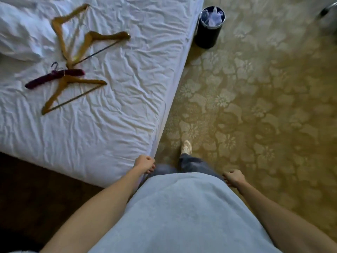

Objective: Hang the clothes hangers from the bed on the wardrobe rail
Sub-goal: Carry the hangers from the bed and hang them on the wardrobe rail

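At my sides, both my left hand and my right hand hang with fingers loosely curled, holding nothing. Up at ten o'clock, four hangers lie on the bed: three wooden ones and a dark red padded hanger. I judge none picked up yet; all hanging remains. No wardrobe or rail shows. A bin stands at one o'clock.
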